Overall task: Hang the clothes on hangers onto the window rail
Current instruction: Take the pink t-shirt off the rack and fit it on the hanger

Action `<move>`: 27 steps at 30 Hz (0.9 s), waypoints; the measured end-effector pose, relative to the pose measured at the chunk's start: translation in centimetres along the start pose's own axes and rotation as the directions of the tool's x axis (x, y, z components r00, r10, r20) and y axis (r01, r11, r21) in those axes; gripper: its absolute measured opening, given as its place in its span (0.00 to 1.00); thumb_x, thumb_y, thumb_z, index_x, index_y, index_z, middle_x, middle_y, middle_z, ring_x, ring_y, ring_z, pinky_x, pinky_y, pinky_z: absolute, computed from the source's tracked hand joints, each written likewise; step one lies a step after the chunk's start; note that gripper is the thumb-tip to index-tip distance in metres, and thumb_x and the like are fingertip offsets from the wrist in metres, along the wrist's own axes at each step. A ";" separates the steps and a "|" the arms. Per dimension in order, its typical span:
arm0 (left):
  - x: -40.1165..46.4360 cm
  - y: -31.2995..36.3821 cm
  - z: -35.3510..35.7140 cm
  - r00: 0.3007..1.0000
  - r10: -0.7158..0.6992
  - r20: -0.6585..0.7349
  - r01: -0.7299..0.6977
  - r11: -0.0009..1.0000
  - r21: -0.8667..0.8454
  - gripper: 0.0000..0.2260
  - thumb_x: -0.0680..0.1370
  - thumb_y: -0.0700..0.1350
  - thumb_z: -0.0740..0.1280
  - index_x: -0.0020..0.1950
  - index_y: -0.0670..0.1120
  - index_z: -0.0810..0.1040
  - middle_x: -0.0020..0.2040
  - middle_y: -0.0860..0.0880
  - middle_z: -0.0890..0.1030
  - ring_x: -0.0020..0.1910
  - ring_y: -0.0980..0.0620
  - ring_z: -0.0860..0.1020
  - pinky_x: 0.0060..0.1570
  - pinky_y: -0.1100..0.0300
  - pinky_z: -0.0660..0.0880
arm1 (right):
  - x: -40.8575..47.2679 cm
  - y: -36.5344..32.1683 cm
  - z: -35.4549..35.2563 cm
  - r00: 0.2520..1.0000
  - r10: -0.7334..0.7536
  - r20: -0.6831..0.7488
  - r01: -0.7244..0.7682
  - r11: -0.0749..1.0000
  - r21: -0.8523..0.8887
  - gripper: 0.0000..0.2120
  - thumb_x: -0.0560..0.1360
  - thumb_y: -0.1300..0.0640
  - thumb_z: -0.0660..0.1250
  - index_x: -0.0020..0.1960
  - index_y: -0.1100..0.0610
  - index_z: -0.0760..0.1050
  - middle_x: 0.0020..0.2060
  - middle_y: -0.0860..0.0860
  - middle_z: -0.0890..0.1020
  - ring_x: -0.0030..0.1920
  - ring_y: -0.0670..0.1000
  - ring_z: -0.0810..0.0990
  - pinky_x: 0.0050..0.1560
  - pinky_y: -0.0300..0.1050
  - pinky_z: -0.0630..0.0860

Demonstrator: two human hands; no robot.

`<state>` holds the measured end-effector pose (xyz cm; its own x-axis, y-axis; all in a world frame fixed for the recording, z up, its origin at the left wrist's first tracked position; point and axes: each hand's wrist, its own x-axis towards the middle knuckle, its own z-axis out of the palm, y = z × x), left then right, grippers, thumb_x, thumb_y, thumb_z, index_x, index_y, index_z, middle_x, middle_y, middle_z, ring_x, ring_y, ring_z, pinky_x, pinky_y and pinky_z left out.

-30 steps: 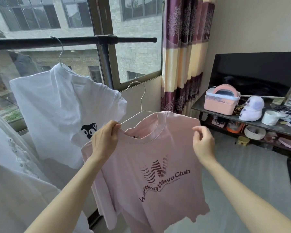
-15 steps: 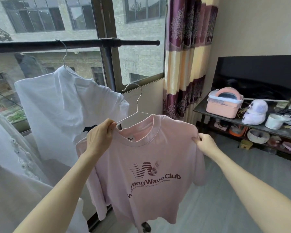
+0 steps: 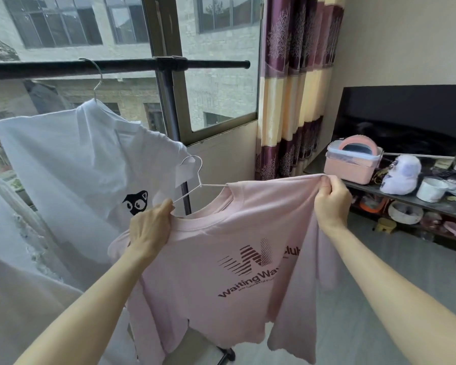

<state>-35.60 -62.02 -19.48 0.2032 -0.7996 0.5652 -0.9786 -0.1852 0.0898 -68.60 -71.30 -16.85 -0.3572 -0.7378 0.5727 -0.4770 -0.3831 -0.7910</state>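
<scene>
A pink T-shirt (image 3: pixel 221 272) with dark "Waiting Wave Club" print sits on a thin white wire hanger (image 3: pixel 195 180), whose hook stands free below the rail. My left hand (image 3: pixel 149 227) grips the shirt's left shoulder together with the hanger arm. My right hand (image 3: pixel 331 200) pinches the right shoulder seam and holds it stretched outward. The black window rail (image 3: pixel 132 65) runs across the window above. A white T-shirt (image 3: pixel 71 159) with a black cat print hangs from the rail by its own hanger hook (image 3: pixel 96 75).
A white garment (image 3: pixel 16 272) fills the lower left. A vertical black pole (image 3: pixel 170 109) meets the rail. Purple and cream curtains (image 3: pixel 298 88) hang right of the window. A shelf (image 3: pixel 406 198) with a pink box (image 3: pixel 352 159), plush toy and cups stands at right, below a dark screen.
My right hand took hold of the pink shirt's right shoulder and pulled it up and to the right, spreading the shirt. The left hand kept its grip.
</scene>
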 end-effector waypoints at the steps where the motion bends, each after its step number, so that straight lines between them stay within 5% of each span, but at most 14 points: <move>1: 0.1 0.3 0.0 0.999 0.021 -0.026 -0.020 0.999 0.028 0.02 0.71 0.37 0.64 0.40 0.42 0.74 0.29 0.42 0.80 0.21 0.38 0.75 0.25 0.61 0.62 | 0.1 -0.1 -0.3 0.999 -0.011 -0.035 0.012 1.000 0.008 0.14 0.79 0.58 0.54 0.39 0.64 0.72 0.37 0.56 0.74 0.39 0.53 0.70 0.41 0.43 0.63; 5: 0.6 1.1 0.2 0.999 0.001 -0.035 0.001 0.999 0.051 0.04 0.67 0.36 0.62 0.38 0.43 0.73 0.27 0.43 0.78 0.19 0.40 0.73 0.24 0.61 0.63 | -1.0 -0.1 -1.2 0.980 -0.131 -0.149 0.130 0.991 -0.014 0.16 0.77 0.56 0.52 0.38 0.65 0.71 0.36 0.55 0.71 0.38 0.52 0.68 0.41 0.44 0.61; 10: 1.7 2.1 -0.1 0.973 -0.230 -0.038 0.226 0.971 -0.084 0.08 0.77 0.37 0.58 0.51 0.44 0.76 0.45 0.37 0.81 0.42 0.34 0.78 0.37 0.53 0.64 | -5.3 3.2 -1.0 0.940 -0.340 0.026 0.328 0.880 -0.343 0.17 0.75 0.54 0.54 0.34 0.60 0.74 0.35 0.55 0.76 0.39 0.52 0.72 0.43 0.47 0.61; 11: 1.8 2.4 -0.3 0.968 -0.244 -0.063 0.235 0.965 -0.118 0.08 0.78 0.38 0.58 0.51 0.44 0.75 0.46 0.37 0.81 0.42 0.34 0.78 0.37 0.53 0.63 | -6.1 4.3 -0.9 0.947 -0.275 0.165 0.320 0.829 -0.459 0.18 0.74 0.53 0.52 0.36 0.59 0.76 0.37 0.55 0.77 0.42 0.55 0.75 0.46 0.48 0.62; 13: 1.6 3.0 -0.8 0.970 -0.196 -0.146 0.169 0.969 -0.180 0.06 0.78 0.39 0.59 0.45 0.43 0.75 0.41 0.38 0.81 0.37 0.35 0.78 0.33 0.54 0.62 | -7.2 5.4 -0.9 0.888 0.099 0.449 0.260 0.698 -0.667 0.18 0.73 0.53 0.50 0.45 0.56 0.78 0.47 0.55 0.78 0.53 0.57 0.75 0.56 0.52 0.63; 16: 1.1 3.3 -0.7 0.964 -0.046 -0.263 -0.006 0.981 -0.194 0.05 0.75 0.42 0.61 0.39 0.45 0.71 0.33 0.42 0.79 0.27 0.39 0.76 0.29 0.59 0.61 | -6.9 5.2 -0.9 0.767 0.418 0.487 0.126 0.645 -0.753 0.15 0.75 0.57 0.56 0.58 0.53 0.74 0.59 0.54 0.73 0.63 0.56 0.69 0.62 0.53 0.61; 21: 0.7 2.3 -0.5 0.950 -0.054 -0.308 -0.017 0.975 -0.224 0.05 0.75 0.43 0.60 0.39 0.45 0.72 0.35 0.41 0.81 0.28 0.38 0.75 0.30 0.56 0.64 | -5.5 2.4 -0.2 0.970 0.059 0.237 0.046 0.909 -0.415 0.12 0.71 0.62 0.63 0.55 0.59 0.72 0.53 0.57 0.75 0.58 0.59 0.73 0.56 0.53 0.66; 27: 0.0 2.2 -0.8 0.943 -0.069 -0.327 -0.022 0.963 -0.268 0.15 0.78 0.50 0.54 0.40 0.43 0.74 0.35 0.42 0.80 0.30 0.38 0.75 0.32 0.58 0.62 | -5.1 0.0 1.9 0.931 -0.263 0.255 0.342 0.872 -0.350 0.12 0.70 0.53 0.62 0.50 0.56 0.75 0.46 0.54 0.77 0.48 0.57 0.76 0.47 0.52 0.70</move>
<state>-37.76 -61.97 -18.59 0.2486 -0.5542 0.7944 -0.9558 -0.0073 0.2940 -65.31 -68.59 -20.18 -0.0025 -0.7277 0.6859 -0.8193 -0.3917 -0.4186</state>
